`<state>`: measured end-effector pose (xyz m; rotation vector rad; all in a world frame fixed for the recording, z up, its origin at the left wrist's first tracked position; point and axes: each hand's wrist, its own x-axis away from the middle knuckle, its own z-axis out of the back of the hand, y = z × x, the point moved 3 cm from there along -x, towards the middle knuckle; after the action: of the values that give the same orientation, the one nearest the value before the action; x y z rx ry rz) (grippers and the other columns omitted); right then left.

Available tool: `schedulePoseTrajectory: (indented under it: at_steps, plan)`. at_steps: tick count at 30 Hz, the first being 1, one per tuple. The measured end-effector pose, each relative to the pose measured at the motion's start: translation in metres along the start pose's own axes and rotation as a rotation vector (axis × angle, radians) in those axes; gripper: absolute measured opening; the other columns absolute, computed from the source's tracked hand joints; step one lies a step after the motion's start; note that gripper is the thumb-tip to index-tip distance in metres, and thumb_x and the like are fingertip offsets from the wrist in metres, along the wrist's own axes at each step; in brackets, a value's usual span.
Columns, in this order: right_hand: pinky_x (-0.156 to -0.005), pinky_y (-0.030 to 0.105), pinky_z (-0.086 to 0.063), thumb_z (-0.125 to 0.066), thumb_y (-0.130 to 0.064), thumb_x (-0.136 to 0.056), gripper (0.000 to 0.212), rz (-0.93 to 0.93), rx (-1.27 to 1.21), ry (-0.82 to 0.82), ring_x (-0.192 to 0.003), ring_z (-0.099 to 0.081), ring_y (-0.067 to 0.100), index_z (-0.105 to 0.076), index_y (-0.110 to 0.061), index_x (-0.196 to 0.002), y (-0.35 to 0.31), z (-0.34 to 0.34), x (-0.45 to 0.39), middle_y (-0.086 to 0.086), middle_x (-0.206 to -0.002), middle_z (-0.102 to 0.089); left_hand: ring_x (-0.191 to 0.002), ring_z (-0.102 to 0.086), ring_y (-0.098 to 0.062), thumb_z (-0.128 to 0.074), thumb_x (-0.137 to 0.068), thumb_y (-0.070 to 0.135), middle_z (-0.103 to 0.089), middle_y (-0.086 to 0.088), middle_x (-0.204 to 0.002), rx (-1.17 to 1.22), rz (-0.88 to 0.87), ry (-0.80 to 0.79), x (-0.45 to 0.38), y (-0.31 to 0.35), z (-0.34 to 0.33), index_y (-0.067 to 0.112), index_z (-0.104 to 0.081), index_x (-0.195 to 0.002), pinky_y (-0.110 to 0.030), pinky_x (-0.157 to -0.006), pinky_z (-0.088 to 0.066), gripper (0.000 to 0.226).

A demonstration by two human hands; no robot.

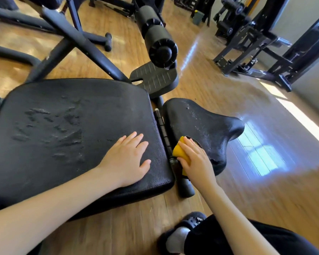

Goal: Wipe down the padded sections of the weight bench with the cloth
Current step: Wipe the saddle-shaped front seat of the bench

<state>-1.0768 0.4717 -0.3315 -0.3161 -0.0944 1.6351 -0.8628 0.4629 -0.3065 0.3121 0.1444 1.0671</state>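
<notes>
The cloth (pixel 180 153), yellow, lies on the near edge of the small seat pad (pixel 204 126), just beside the hinge gap, under the right hand (pixel 195 157), whose fingers curl over it and press it down. The left hand (pixel 127 159) rests flat on the large back pad (pixel 63 126), fingers straight and spread apart.

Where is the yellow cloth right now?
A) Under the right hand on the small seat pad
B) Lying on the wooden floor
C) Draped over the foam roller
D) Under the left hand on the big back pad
A: the right hand holds the yellow cloth against the near edge of the small seat pad, while the left hand rests flat and bare on the big back pad.
</notes>
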Motion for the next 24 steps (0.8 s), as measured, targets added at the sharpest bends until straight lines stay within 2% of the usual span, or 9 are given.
schedulePoseTrajectory:
  at_steps: [3, 6, 11, 15, 17, 20, 24]
  plan:
    - [-0.109, 0.037, -0.034, -0.045, -0.043, -0.086, 0.051, 0.01, -0.043, 0.026, -0.133, -0.041, 0.02, -0.05, -0.021, -0.132, 0.014, 0.003, 0.019, -0.001, -0.142, -0.045, -0.144, 0.0, -0.017, -0.021, -0.09, 0.051, -0.008, -0.002, -0.157, 0.003, 0.005, -0.003, 0.001, 0.001, 0.0, 0.017, -0.02, -0.146, -0.031, -0.114, 0.0, 0.066]
    - [-0.11, 0.041, -0.034, -0.051, -0.037, -0.086, 0.049, -0.013, -0.093, 0.053, -0.134, -0.039, 0.019, -0.05, -0.021, -0.132, 0.021, 0.006, 0.025, -0.002, -0.142, -0.045, -0.144, 0.0, -0.017, -0.029, -0.095, 0.046, -0.007, -0.002, -0.157, -0.006, 0.001, -0.008, 0.001, 0.002, 0.001, 0.017, -0.02, -0.146, -0.031, -0.114, 0.0, 0.06]
    - [-0.108, 0.024, -0.022, -0.051, -0.03, -0.084, 0.047, -0.063, -0.053, 0.12, -0.131, -0.044, 0.023, -0.054, -0.015, -0.128, 0.012, 0.001, 0.019, 0.004, -0.139, -0.049, -0.144, -0.001, -0.019, -0.034, -0.095, 0.043, -0.009, -0.004, -0.156, -0.001, -0.004, 0.005, 0.0, 0.003, -0.001, 0.015, -0.021, -0.146, -0.033, -0.115, -0.001, 0.059]
    - [-0.113, 0.033, -0.022, -0.053, -0.028, -0.09, 0.047, -0.102, -0.057, 0.03, -0.138, -0.033, 0.02, -0.045, -0.017, -0.135, 0.013, 0.006, -0.01, 0.003, -0.147, -0.039, -0.144, 0.0, -0.019, -0.032, -0.095, 0.044, -0.007, -0.004, -0.157, -0.043, -0.005, 0.012, -0.001, 0.003, -0.003, 0.016, -0.019, -0.146, -0.032, -0.114, 0.0, 0.06]
    - [-0.114, 0.033, -0.022, -0.053, -0.026, -0.092, 0.048, -0.11, -0.067, -0.009, -0.14, -0.03, 0.019, -0.042, -0.017, -0.137, 0.012, 0.009, -0.033, 0.003, -0.149, -0.036, -0.144, 0.0, -0.019, -0.031, -0.095, 0.044, -0.006, -0.004, -0.157, -0.048, -0.008, 0.015, -0.001, 0.004, -0.002, 0.016, -0.018, -0.146, -0.032, -0.114, 0.0, 0.06]
    - [-0.111, 0.029, -0.023, -0.052, -0.025, -0.092, 0.047, -0.127, -0.093, -0.035, -0.139, -0.031, 0.019, -0.042, -0.018, -0.137, 0.008, 0.013, -0.069, 0.002, -0.149, -0.035, -0.144, 0.001, -0.019, -0.031, -0.095, 0.044, -0.006, -0.004, -0.157, -0.054, -0.015, 0.01, -0.001, 0.003, -0.003, 0.016, -0.017, -0.146, -0.033, -0.114, 0.0, 0.06]
    - [-0.107, 0.031, -0.029, -0.048, -0.029, -0.094, 0.046, -0.18, -0.107, -0.062, -0.136, -0.035, 0.022, -0.04, -0.02, -0.139, 0.01, 0.016, -0.113, 0.0, -0.149, -0.036, -0.144, 0.001, -0.02, -0.026, -0.094, 0.046, -0.007, -0.004, -0.157, -0.029, -0.023, 0.028, -0.001, 0.001, -0.004, 0.016, -0.018, -0.147, -0.032, -0.115, 0.0, 0.061]
